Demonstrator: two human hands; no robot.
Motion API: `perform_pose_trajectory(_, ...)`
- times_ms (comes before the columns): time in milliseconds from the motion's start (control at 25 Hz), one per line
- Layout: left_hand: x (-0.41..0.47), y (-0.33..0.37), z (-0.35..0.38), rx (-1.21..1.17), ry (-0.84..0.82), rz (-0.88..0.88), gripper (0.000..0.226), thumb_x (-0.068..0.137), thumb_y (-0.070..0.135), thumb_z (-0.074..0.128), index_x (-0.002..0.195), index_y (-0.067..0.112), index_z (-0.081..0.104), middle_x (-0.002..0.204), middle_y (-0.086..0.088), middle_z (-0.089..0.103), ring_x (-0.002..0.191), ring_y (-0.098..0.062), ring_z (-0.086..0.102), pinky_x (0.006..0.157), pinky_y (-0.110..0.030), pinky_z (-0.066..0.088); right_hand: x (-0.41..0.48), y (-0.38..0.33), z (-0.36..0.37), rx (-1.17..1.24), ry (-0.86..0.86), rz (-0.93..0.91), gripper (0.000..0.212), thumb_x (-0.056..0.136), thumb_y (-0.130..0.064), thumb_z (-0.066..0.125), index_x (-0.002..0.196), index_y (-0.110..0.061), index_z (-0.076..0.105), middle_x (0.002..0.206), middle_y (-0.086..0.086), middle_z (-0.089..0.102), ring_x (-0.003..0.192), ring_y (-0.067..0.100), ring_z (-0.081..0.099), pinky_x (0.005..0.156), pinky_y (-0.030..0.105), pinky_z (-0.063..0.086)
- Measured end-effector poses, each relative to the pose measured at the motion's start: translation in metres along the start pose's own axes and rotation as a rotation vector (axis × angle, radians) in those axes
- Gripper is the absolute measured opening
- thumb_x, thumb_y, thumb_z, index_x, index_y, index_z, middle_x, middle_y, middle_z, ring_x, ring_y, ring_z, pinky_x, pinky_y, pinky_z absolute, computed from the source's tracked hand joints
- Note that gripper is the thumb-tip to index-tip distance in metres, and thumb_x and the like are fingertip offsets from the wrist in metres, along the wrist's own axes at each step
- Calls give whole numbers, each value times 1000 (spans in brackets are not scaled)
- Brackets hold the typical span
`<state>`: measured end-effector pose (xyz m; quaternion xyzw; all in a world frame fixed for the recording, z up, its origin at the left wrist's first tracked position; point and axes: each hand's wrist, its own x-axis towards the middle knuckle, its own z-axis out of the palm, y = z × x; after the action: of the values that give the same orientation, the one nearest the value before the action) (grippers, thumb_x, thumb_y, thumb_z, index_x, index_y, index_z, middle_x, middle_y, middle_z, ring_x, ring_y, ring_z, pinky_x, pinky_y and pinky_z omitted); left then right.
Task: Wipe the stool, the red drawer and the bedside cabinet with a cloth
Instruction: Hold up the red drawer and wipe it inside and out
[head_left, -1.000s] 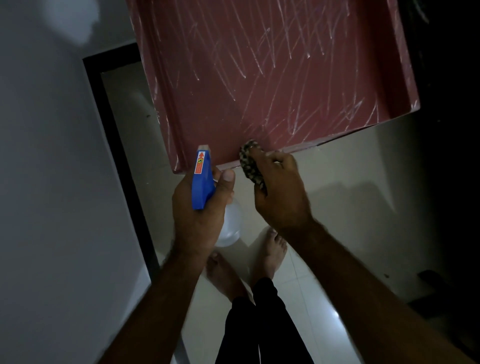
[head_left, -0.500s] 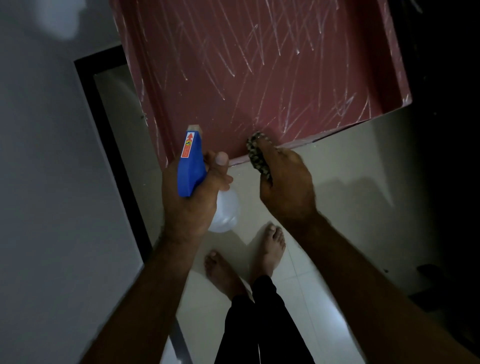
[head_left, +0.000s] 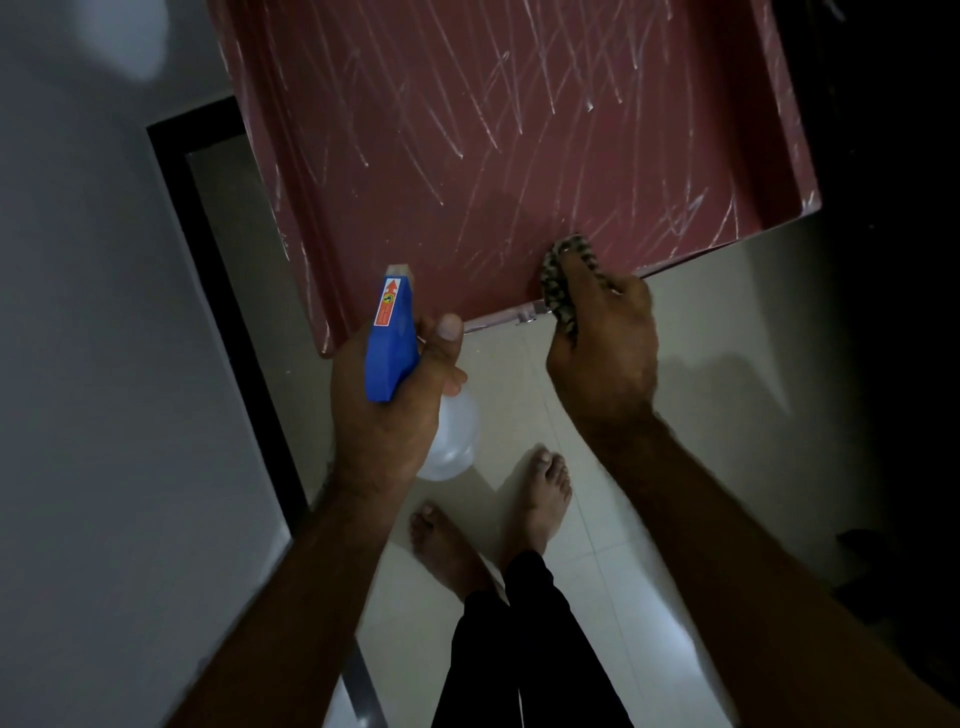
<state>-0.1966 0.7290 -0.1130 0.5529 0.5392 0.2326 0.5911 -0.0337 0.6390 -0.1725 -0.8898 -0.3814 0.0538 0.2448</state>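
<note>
My right hand (head_left: 602, 343) is closed around the patterned cloth (head_left: 563, 270), pressing it on the near edge of the red drawer (head_left: 493, 156). Over the last second the cloth has travelled along that edge, from close beside the spray bottle (head_left: 392, 348) to a point well toward 3 o'clock of it. My left hand (head_left: 395, 400) is wrapped tight around the bottle's neck, blue head pointing to 12 o'clock, thumb up beside it; its position against the drawer's near-left corner is unchanged.

The drawer fills the frame from 11 to 2 o'clock, pulled out above the floor (head_left: 675, 441), its bottom streaked with pale scratch-like marks. My bare feet (head_left: 493, 514) stand at 6 o'clock.

Assessment: the drawer step is in hand and the rim pass is advancing rightward. The near-right corner appears not yet reached. Stool and bedside cabinet are not identifiable in view.
</note>
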Motion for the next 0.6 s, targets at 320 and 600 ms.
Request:
perform_pose_trajectory(320,-1,6,6,26,7,7,35,89,34,70,88,0,63,70,2,72,69,-15,73,75,-29,58,0,12,-8,17,-106,-64,65,82,3,70,145,-12,59,124,20,68,108,39,62,84,48,60)
perform_pose_trajectory(600,-6,12,15,44,18,23,34,89,34,72,81,2,64,68,0,71,69,-21,73,80,-50,60,-17,2,-1,97,-219,-187,67,80,5,68,144,-12,59,123,14,70,113,34,58,91,47,58)
